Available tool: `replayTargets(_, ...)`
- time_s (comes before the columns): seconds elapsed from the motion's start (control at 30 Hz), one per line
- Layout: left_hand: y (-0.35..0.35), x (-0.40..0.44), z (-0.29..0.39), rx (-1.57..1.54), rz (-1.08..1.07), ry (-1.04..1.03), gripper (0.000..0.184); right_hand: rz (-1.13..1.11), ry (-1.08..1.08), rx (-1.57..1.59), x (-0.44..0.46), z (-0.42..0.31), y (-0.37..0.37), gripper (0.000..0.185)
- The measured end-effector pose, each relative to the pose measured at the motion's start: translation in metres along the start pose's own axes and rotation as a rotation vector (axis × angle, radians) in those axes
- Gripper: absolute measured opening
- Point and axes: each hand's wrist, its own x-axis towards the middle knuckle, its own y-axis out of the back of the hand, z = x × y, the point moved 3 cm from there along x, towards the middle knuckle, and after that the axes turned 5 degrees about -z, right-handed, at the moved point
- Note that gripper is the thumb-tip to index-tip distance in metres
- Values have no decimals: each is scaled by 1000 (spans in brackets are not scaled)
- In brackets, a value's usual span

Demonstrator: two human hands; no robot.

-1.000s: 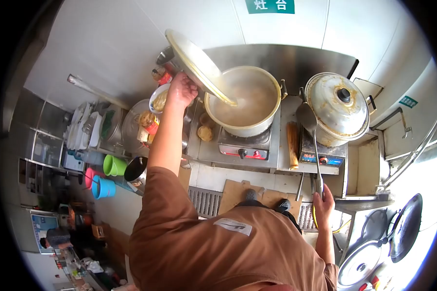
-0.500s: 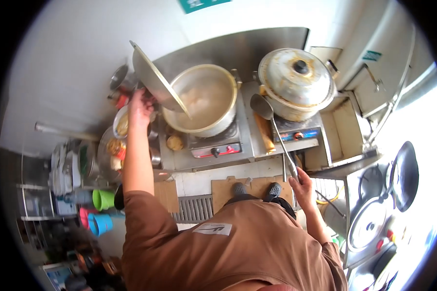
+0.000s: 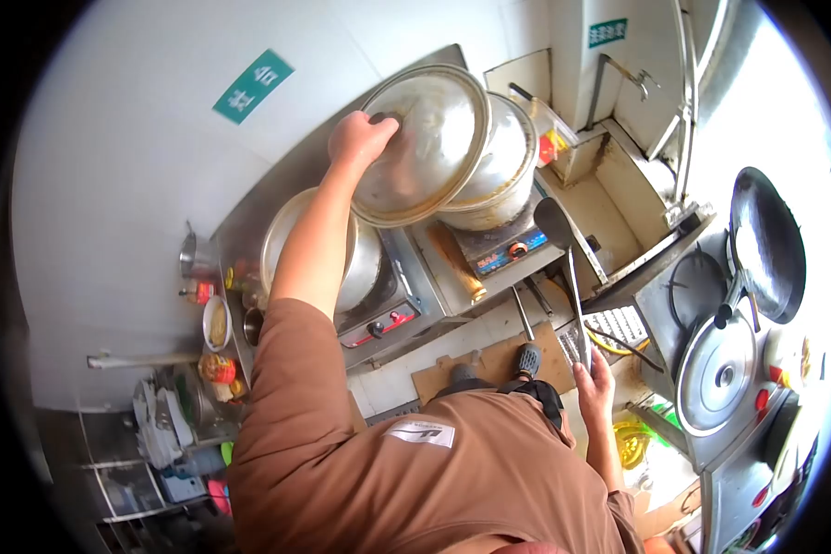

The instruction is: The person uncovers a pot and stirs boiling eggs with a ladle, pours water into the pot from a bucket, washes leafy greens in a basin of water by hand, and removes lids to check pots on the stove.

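Note:
My left hand [image 3: 362, 140] is closed on the dark knob of a large round metal pot lid [image 3: 429, 129]. The lid is tilted up and overlaps my view of the right-hand pot [image 3: 489, 210]. That pot stands on a burner, with a lid showing behind the one I hold. Under my left forearm is the other big pot [image 3: 365, 268], its inside mostly hidden by my arm. In my right hand [image 3: 595, 383], low by my side, is a long-handled metal ladle [image 3: 554, 223], bowl end up near the front of the right burner.
A wooden-handled tool [image 3: 459, 268] lies between the burners. Beyond them is a grimy sink [image 3: 609, 203] with a tap [image 3: 642, 85]. To the right, a wok [image 3: 771, 245] and another lid [image 3: 716, 376] rest on a counter. A bowl [image 3: 217, 323] and jars [image 3: 217, 369] sit at the left.
My left hand has carried the lid from over the left pot rightward, toward the right pot. My view has turned right; the ladle remains in my right hand.

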Motion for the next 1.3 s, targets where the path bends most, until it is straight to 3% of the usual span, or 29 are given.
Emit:
replayTargets(0.1,-12,9,7,-29,-9,-50,47,36,24,62,4,-6,21,37)
replayTargets(0.17,4,0,6,20,10,-24,44,62,123,-127,26,-13,31,26)
replayTargets(0.23,23,-2,-18,-20,53,-12,42,-57,23,-75,63,-41,27,19)
replayTargets(0.33,63,-31,-53,-35,114,19,41,48,295,-533,150,-72,19,20)
replayTargets(0.43,91,-66,-101,-32,206,110,40,75,444,-789,222,-141,-31,26)
replayTargets(0.57,96,-110,-168,-47,272,220,40,-27,475,-1020,301,-202,-130,28)
replayTargets(0.63,95,-135,-192,4,428,264,39,-61,606,-1079,331,-215,-176,25)
replayTargets(0.7,94,-156,-207,-40,382,329,40,-93,707,-1149,353,-216,-215,28)
replayTargets(0.77,89,-174,-216,-62,335,403,39,-129,629,-1169,368,-213,-243,28)
replayTargets(0.83,85,-187,-230,-36,314,452,39,-80,812,-1140,381,-205,-255,28)
replayTargets(1.3,90,-217,-249,-62,285,486,50,-156,712,-1367,398,-197,-283,22)
